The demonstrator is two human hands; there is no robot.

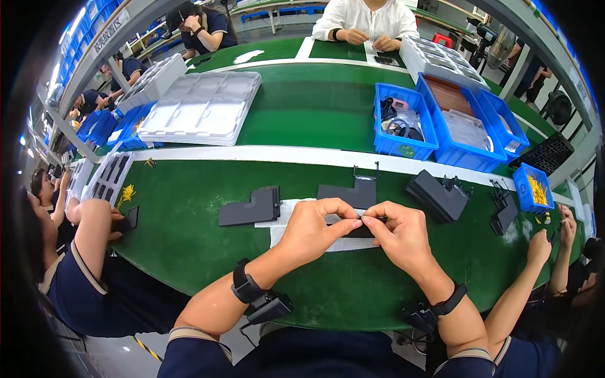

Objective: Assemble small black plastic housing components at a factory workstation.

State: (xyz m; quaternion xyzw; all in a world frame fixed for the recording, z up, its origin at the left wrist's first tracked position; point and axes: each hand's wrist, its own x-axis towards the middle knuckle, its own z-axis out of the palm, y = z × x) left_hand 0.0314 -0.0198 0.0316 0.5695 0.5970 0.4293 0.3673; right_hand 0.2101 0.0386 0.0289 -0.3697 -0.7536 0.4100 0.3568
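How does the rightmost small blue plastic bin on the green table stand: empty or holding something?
Holding something: slender yellow pieces show inside the blue bin.

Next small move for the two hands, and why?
I'd probably ease the left hand and right hand down slightly toward the dark piece: they meet in a pinch on a small item, mostly hidden, and that piece shows just below them, over the white sheet.

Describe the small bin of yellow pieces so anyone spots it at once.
Find the green table and the white strip crossing it beyond the right hand. Near the strip's right end stands a small blue bin. Unlike the larger blue bin to its left, it holds yellow pieces.
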